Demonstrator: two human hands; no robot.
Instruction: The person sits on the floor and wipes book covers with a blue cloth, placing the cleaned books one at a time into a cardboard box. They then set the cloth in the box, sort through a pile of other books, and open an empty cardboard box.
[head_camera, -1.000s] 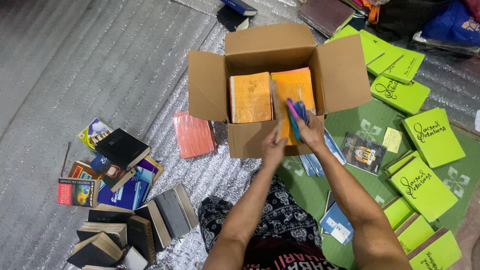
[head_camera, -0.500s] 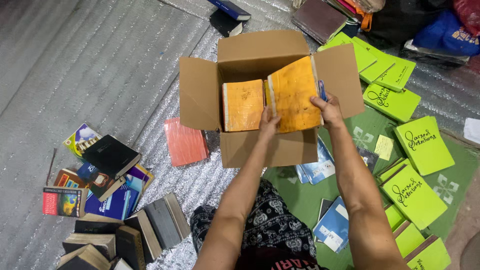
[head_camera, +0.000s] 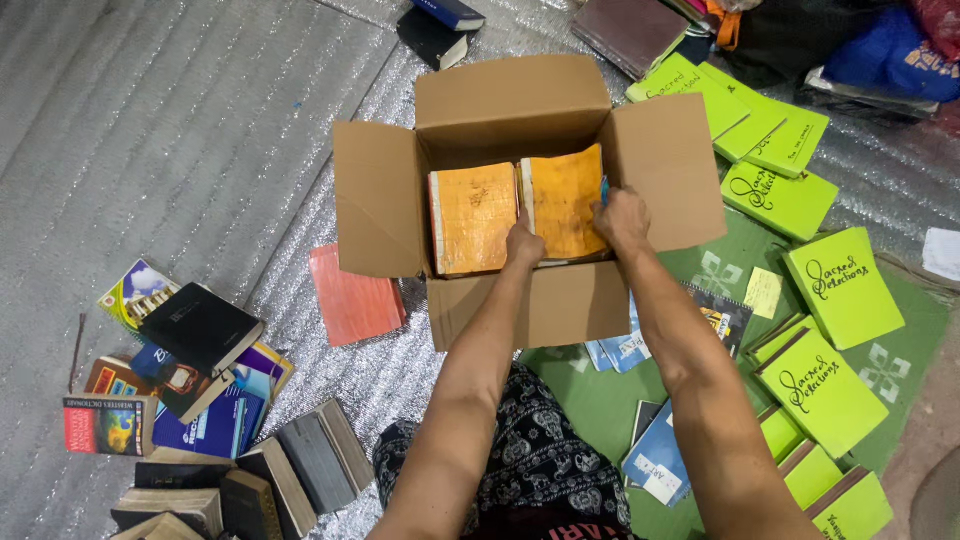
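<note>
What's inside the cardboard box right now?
Inside the cardboard box lie two orange books side by side. The left hand and right hand grip the right one. Whatever lies beneath them is covered.

Both bare forearms reach from six o'clock up toward twelve, converging slightly as they go. The left hand (head_camera: 524, 243) sits at about eleven o'clock from its elbow, knuckles up, fingers curled downward and out of sight. The right hand (head_camera: 622, 217) lies just to its three o'clock side, slightly farther forward, wrist bent, fingers folded in a grasp. The hands are near each other but apart.
</note>
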